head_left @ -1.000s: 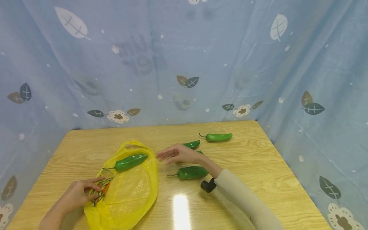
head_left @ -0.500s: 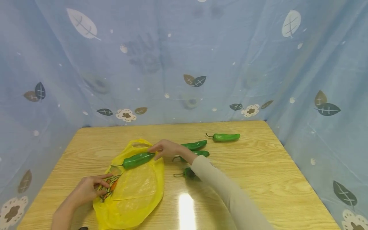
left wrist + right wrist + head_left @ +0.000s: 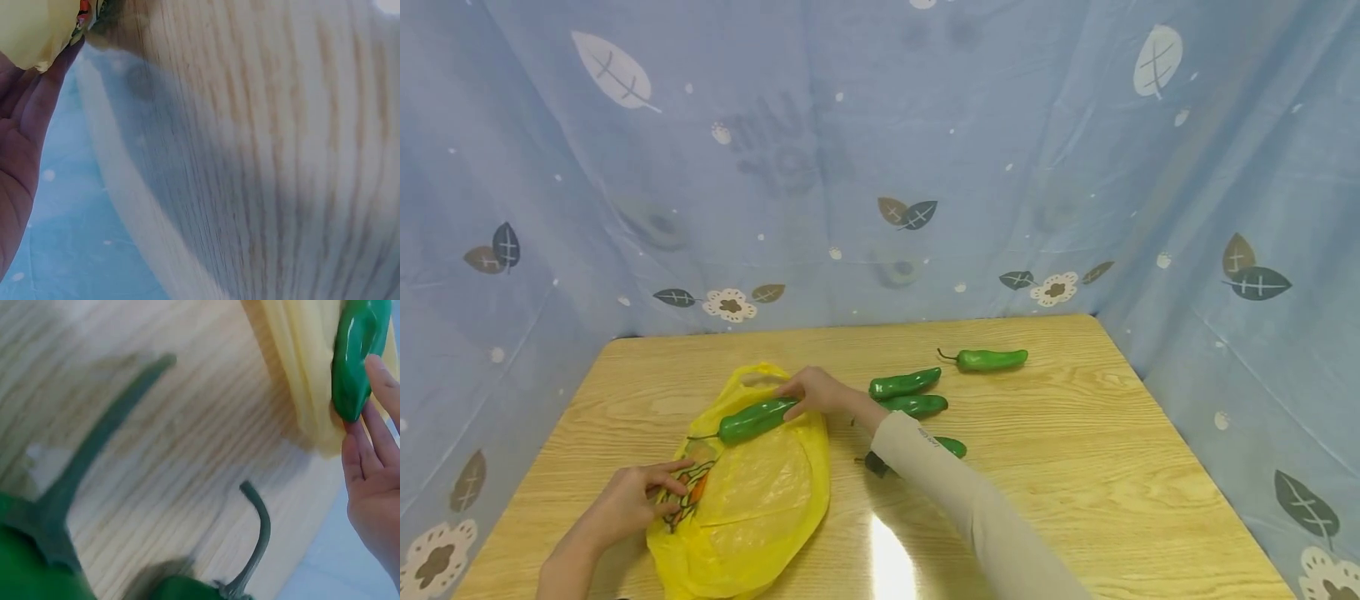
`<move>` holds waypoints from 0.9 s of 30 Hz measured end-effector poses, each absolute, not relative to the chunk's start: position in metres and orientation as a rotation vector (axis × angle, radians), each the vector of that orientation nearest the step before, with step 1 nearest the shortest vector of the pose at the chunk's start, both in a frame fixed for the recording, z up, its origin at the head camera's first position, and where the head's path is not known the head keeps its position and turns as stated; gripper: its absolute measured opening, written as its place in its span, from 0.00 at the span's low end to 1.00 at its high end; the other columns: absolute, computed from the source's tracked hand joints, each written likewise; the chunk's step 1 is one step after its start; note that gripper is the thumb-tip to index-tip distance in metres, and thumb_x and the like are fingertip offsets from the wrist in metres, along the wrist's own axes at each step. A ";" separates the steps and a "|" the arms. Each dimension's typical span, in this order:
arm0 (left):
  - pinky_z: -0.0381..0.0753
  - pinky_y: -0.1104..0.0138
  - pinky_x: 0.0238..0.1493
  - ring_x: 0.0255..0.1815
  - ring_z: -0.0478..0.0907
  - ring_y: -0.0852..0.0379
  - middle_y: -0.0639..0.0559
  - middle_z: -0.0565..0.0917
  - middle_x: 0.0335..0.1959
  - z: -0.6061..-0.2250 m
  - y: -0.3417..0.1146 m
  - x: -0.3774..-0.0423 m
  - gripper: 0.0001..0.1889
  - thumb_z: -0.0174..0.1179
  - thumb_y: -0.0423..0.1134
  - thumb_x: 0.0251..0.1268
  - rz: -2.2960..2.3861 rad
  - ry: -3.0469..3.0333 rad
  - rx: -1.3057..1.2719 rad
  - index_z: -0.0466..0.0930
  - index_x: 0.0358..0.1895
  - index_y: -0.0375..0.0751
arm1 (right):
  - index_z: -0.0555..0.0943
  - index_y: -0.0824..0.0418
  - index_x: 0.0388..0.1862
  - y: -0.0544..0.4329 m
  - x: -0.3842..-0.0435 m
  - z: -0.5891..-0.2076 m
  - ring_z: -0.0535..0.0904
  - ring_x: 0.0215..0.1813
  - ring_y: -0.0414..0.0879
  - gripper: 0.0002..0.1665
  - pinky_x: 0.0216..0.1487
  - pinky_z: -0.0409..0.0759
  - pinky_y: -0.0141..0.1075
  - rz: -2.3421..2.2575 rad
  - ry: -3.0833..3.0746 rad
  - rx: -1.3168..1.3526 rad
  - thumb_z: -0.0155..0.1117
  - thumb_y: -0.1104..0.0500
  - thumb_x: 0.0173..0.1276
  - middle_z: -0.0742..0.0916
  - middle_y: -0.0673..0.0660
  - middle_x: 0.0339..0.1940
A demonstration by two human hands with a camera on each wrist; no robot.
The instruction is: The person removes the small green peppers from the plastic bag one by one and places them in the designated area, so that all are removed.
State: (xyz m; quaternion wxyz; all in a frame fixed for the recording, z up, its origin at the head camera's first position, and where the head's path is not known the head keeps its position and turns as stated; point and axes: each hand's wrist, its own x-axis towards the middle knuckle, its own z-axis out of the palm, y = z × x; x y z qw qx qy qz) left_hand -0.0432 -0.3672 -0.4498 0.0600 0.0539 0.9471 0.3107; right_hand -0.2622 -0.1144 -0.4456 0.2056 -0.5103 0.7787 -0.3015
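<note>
A yellow plastic bag (image 3: 760,500) lies spread on the table at the left in the head view. On it rests a long green chili pepper (image 3: 748,422), its stem pointing left. My right hand (image 3: 816,392) pinches the pepper's tip; in the right wrist view the thumb (image 3: 381,381) is on one side and the fingers on the other. My left hand (image 3: 632,500) grips the bag's left edge beside an orange, green and black print (image 3: 694,492). The left wrist view shows the left fingers (image 3: 37,106) against the bag, their tips partly hidden.
Right of the bag lie more green peppers: one (image 3: 904,383) behind another (image 3: 917,406), and a third (image 3: 952,447) mostly under the right sleeve (image 3: 955,492). A lighter one (image 3: 990,360) is near the back edge. A blue patterned curtain (image 3: 865,167) encloses the wooden table (image 3: 1075,483).
My right hand has moved left from beside the bag to the pepper's tip and now pinches it. The left hand has stayed at the bag's edge. The head view has shifted slightly.
</note>
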 end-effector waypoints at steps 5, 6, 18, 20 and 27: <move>0.83 0.57 0.48 0.55 0.73 0.30 0.34 0.79 0.56 -0.447 -0.368 -0.043 0.10 0.72 0.29 0.47 0.934 2.870 0.152 0.87 0.33 0.45 | 0.80 0.61 0.59 -0.121 -0.255 -0.446 0.80 0.50 0.45 0.27 0.47 0.75 0.21 -0.725 2.249 -1.477 0.71 0.60 0.60 0.85 0.55 0.54; 0.83 0.57 0.48 0.55 0.73 0.30 0.34 0.79 0.56 -0.447 -0.368 -0.043 0.10 0.72 0.29 0.47 0.927 2.875 0.153 0.87 0.33 0.45 | 0.79 0.61 0.59 -0.122 -0.254 -0.446 0.80 0.52 0.45 0.27 0.50 0.76 0.22 -0.712 2.262 -1.476 0.71 0.60 0.60 0.84 0.55 0.55; 0.83 0.59 0.47 0.55 0.73 0.31 0.34 0.79 0.56 -0.450 -0.369 -0.042 0.09 0.72 0.30 0.47 0.923 2.862 0.160 0.87 0.34 0.45 | 0.80 0.60 0.58 -0.131 -0.246 -0.454 0.76 0.61 0.44 0.28 0.68 0.67 0.31 -0.672 2.360 -1.383 0.73 0.56 0.58 0.84 0.52 0.57; 0.83 0.59 0.47 0.55 0.73 0.31 0.33 0.79 0.56 -0.450 -0.369 -0.042 0.09 0.72 0.30 0.47 0.937 2.852 0.159 0.87 0.34 0.45 | 0.81 0.61 0.57 -0.133 -0.244 -0.454 0.76 0.61 0.43 0.27 0.66 0.68 0.28 -0.675 2.373 -1.360 0.73 0.57 0.58 0.84 0.53 0.56; 0.83 0.59 0.47 0.55 0.74 0.31 0.34 0.79 0.56 -0.449 -0.368 -0.043 0.09 0.72 0.30 0.47 0.923 2.857 0.156 0.87 0.34 0.44 | 0.83 0.63 0.53 -0.131 -0.239 -0.445 0.78 0.58 0.45 0.25 0.58 0.74 0.25 -0.776 2.400 -1.288 0.75 0.61 0.54 0.85 0.55 0.53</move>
